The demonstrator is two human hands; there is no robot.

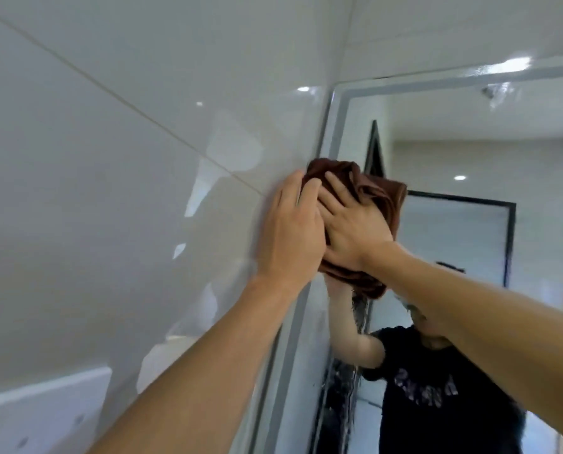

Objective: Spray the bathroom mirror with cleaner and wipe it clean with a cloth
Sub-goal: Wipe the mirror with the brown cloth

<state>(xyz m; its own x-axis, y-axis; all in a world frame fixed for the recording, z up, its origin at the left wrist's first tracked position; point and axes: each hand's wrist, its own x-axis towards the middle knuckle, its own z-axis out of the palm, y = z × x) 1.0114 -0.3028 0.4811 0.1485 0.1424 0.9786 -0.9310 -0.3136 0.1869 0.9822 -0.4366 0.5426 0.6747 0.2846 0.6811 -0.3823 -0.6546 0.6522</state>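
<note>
Mirror (453,132) wiping is underway: we press the brown cloth (372,188) against its upper left edge, left hand (290,231) and right hand (352,224) both flat, fingers straight. Streaks run below, so next we should sweep downward.

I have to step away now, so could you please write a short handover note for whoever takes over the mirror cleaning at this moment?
Left hand: flat, fingers straight, pressing the left edge of the brown cloth.
Right hand: spread flat on the cloth, pressing it to the glass.
The cloth sits bunched at the mirror's left edge, about mid-height in view, partly over the frame beside the tiled wall.
Done: cleaner seems applied; wet streaks run down the glass below the cloth.
Left: wipe those streaks and the rest of the glass. No spray bottle in view.
</note>
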